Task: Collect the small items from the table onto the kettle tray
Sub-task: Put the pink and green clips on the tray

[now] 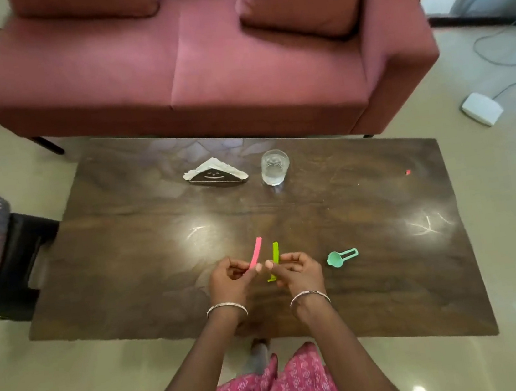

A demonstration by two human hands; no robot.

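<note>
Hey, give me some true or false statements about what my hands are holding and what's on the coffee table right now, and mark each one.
1. The left hand pinches a pink stick. True.
2. The right hand holds nothing. False: it holds a green stick.
3. A teal scoop lies on the table, to the right of the right hand and apart from it. True.
4. The glass lies tipped on its side. False: it stands upright, just right of the napkin holder.
5. White napkins sit in the napkin holder. True.
</note>
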